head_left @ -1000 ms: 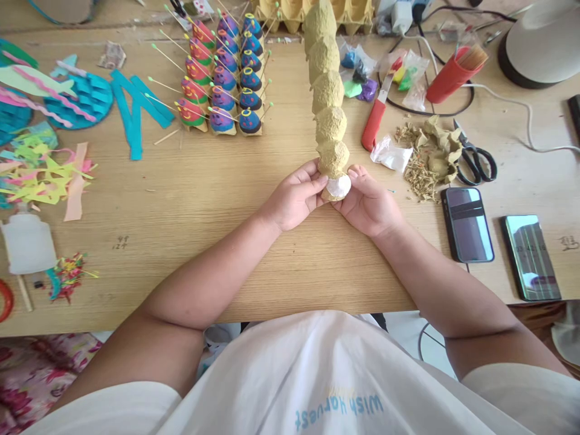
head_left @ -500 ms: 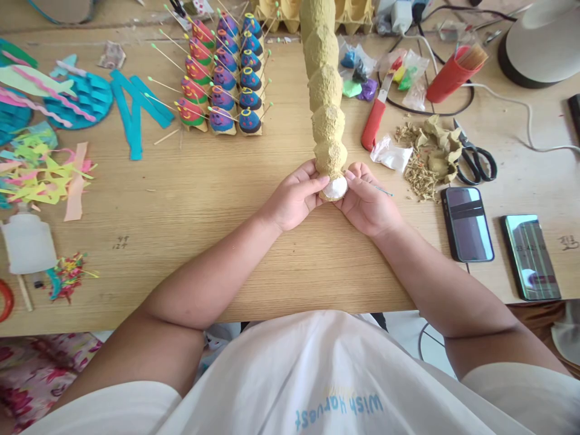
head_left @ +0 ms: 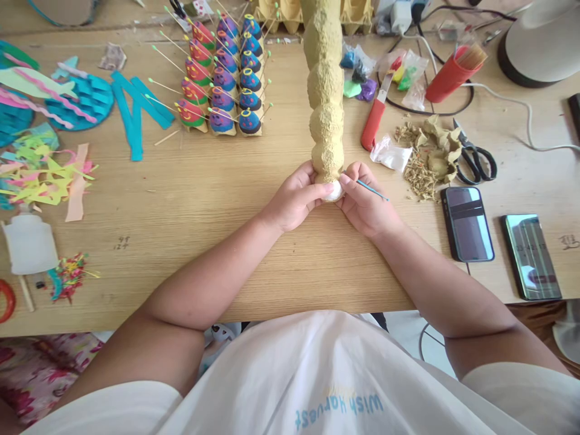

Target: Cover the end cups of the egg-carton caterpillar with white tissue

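Observation:
A long, bumpy yellowish egg-carton strip (head_left: 327, 90) stretches away from me, with a white patch (head_left: 334, 192) on its near end. My left hand (head_left: 296, 196) grips the left side of that end, its thumb lying on the white patch. On the other side my right hand (head_left: 367, 202) pinches the end near the patch. A thin blue stick (head_left: 372, 190) pokes out between its fingers and slants down to the right. The fingers beneath the strip are partly hidden.
Three painted carton strips (head_left: 222, 78) with pin-like sticks stand left of centre. Paper scraps (head_left: 40, 169) and a white bottle (head_left: 31, 243) lie far left. At right are a red cutter (head_left: 374, 124), carton scraps (head_left: 435, 154), scissors (head_left: 475, 163) and two phones (head_left: 467, 223).
The near end of the strip has shifted slightly left and tilted. More of the blue stick shows in my right hand. My left thumb covers more of the white patch.

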Available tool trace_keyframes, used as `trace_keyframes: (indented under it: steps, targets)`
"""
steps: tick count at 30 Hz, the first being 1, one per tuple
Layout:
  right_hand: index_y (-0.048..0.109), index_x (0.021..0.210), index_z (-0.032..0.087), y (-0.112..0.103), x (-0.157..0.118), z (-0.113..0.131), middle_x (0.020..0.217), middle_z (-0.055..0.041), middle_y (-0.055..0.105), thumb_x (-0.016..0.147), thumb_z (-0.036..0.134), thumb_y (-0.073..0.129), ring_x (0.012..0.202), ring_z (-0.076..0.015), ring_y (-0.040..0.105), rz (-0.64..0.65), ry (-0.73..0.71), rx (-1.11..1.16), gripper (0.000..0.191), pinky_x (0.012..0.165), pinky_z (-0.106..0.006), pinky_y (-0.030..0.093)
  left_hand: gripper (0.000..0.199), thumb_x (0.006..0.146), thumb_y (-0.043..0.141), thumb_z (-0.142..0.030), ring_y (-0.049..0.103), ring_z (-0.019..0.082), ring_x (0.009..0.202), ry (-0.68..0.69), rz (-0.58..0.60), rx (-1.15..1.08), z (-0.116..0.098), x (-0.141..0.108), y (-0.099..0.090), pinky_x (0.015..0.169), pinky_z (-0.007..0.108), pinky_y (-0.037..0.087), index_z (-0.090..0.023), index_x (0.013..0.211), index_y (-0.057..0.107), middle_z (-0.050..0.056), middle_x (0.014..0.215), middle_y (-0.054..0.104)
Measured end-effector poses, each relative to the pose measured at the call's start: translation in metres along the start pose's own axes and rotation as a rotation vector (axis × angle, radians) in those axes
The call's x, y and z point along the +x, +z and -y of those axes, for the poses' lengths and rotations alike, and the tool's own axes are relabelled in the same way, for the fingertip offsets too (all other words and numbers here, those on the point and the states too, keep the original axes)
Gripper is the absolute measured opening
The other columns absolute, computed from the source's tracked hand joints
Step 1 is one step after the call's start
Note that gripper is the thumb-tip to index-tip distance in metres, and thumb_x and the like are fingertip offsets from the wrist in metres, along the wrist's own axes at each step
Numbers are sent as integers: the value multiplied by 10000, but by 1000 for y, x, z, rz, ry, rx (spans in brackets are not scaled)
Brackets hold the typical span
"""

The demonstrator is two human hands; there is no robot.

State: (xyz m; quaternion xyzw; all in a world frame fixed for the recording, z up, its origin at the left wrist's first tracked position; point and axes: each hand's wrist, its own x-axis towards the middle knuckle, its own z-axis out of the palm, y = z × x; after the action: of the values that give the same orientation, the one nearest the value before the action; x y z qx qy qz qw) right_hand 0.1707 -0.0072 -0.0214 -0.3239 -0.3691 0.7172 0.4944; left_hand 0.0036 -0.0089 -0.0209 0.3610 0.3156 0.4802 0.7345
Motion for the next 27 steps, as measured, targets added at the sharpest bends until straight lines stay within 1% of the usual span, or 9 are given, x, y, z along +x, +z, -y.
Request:
trace_keyframes:
  steps: [4, 6, 9, 11, 13, 15, 18, 23, 27]
  targets:
    - [497, 846, 274, 0, 0, 0, 799, 62, 521, 831, 417, 946, 750, -119, 553, 0, 3, 6, 471, 696, -249, 528, 422, 750, 883, -274, 670, 122, 941, -3, -3, -12, 0, 1, -2, 851, 261, 532, -238, 1118, 679, -22, 1017, 719]
    - [491, 845, 274, 0, 0, 0, 803, 61, 521, 835, 418, 941, 757, -123, 554, -9, 5, -1, 473, 703, -254, 531, 457, 743, 920, -302, 675, 123, 961, -8, 18, -33, -1, 1, -3, 868, 259, 534, -244, 1133, 688, -22, 1036, 725]
    - [475, 841, 273, 0, 0, 1, 813, 58, 521, 838, 426, 934, 759, -127, 547, -19, -1, -9, 485, 702, -262, 528, 516, 731, 967, -416, 681, 133, 981, -25, 71, -77, -2, 2, -5, 866, 259, 539, -248, 1143, 703, -11, 1062, 737]
    - [471, 840, 273, 0, 0, 1, 812, 57, 514, 839, 430, 932, 756, -129, 540, -20, -6, -11, 488, 704, -266, 525, 508, 750, 955, -483, 681, 138, 966, -34, 80, -100, -3, 2, -5, 836, 257, 536, -246, 1128, 711, -2, 1058, 744]
    - [473, 842, 276, 1, -1, 0, 803, 56, 502, 845, 430, 926, 755, -135, 535, -25, -6, -18, 479, 712, -275, 527, 441, 780, 932, -454, 674, 133, 933, -40, 62, -103, -4, 2, -5, 803, 250, 524, -242, 1102, 718, -2, 1034, 746]
    - [476, 844, 282, 1, -1, 1, 794, 53, 491, 853, 432, 919, 754, -144, 534, -34, 1, -29, 467, 720, -286, 533, 369, 788, 911, -354, 670, 126, 912, -47, 33, -96, -4, 1, -4, 791, 247, 516, -237, 1081, 721, -6, 1016, 745]
    - [482, 845, 287, 2, -2, 1, 788, 50, 483, 854, 433, 919, 747, -150, 533, -46, 12, -37, 460, 715, -293, 537, 321, 795, 870, -261, 682, 132, 928, -68, -3, -82, -3, 2, -3, 824, 260, 521, -231, 1072, 710, -5, 1022, 749]
    - [477, 838, 284, 2, -1, 1, 789, 53, 493, 836, 433, 934, 738, -142, 536, -44, 9, -28, 481, 692, -279, 538, 353, 807, 895, -283, 711, 146, 997, -84, 3, -102, -3, 3, -2, 913, 287, 531, -231, 1089, 689, 1, 1049, 763]
    - [487, 830, 279, 1, 0, 1, 794, 56, 517, 815, 430, 953, 754, -136, 555, -36, 7, -3, 490, 689, -269, 542, 325, 823, 892, -304, 720, 163, 1061, -101, -15, -114, -2, 3, -1, 950, 294, 542, -232, 1068, 691, 9, 1066, 780]
